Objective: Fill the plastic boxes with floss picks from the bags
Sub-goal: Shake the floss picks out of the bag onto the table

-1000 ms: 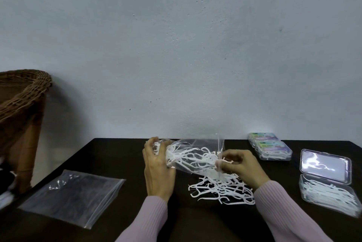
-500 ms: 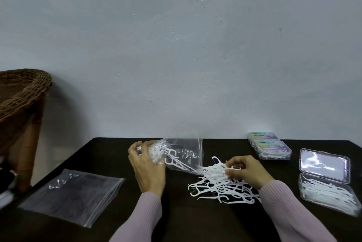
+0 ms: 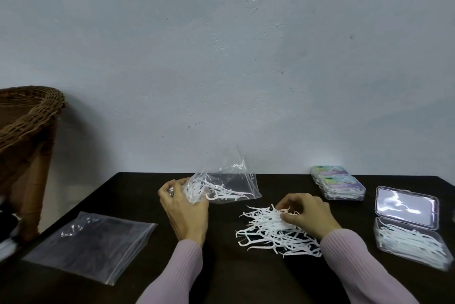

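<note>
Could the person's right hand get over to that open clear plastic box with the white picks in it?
Probably yes. The right hand rests on the loose pile of white floss picks, and only bare dark table lies between it and the open clear plastic box.

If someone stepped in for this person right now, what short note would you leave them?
Left hand grips the clear bag, some floss picks still inside.
Right hand pinches picks from the loose pile on the table.
Open box at right is partly filled; two closed boxes are stacked behind.
An empty-looking bag lies at left.
Left to do: empty the bag, box the pile.
</note>
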The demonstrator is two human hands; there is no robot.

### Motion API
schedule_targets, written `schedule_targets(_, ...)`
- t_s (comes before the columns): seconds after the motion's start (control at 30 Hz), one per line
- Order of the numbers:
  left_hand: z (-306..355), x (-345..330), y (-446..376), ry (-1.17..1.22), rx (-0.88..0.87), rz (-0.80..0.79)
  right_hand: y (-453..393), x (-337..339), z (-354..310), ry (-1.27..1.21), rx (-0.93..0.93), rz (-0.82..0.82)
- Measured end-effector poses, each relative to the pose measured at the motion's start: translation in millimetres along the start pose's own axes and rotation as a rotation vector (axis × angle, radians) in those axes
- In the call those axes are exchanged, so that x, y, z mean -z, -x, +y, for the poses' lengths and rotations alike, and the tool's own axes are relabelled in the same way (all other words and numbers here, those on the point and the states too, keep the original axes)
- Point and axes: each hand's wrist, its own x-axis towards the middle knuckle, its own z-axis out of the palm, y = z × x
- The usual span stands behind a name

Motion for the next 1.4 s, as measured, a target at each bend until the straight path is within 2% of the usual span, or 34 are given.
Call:
schedule_targets(0.07, 1, 0, 1, 0.004, -0.014, 0.002, 0, 1, -2, -0.055, 0.057, 0.069)
schedule_targets(0.13, 2, 0, 2, -0.004, -0.036, -0.001, 2, 3, -7, -0.348, 0.119, 0.116)
schedule_targets(0.23, 4, 0, 6, -0.026, -0.126, -0.009, 6, 8, -20, -0.814, 0.127, -0.026)
schedule_targets(0.33, 6, -1, 12, -0.058, -0.281, -0.026, 9, 5, -30, -0.995, 0.083, -0.203)
schedule_targets(0.47, 8, -4, 17, -0.063, -0.489, -0.073, 8, -1, -30, -0.959, 0.050, -0.294)
schedule_targets(0.63, 8, -4, 18, -0.091, -0.708, -0.147, 4, 2, -22, -0.610, 0.107, -0.330)
schedule_targets(0.8, 11, -3, 17, -0.149, -0.848, -0.176, 4, 1, -16, -0.484, 0.166, -0.342)
schedule_targets(0.93, 10, -2, 14, -0.165, -0.855, -0.175, 5, 0, -14, -0.423, 0.169, -0.343)
schedule_targets(1.0, 7, -2, 13, -0.161, -0.827, -0.165, 6, 1, -12, -0.505, 0.114, -0.351)
schedule_targets(1.17, 1, -3, 8, -0.165, -0.749, -0.129, 7, 8, -8, -0.586, 0.124, -0.374)
schedule_targets(1.27, -1, -3, 7, -0.172, -0.720, -0.101, 6, 9, -6, -0.572, 0.122, -0.283)
schedule_targets(1.4, -3, -3, 4, -0.169, -0.656, -0.054, 4, 11, -3, -0.528, 0.148, -0.077)
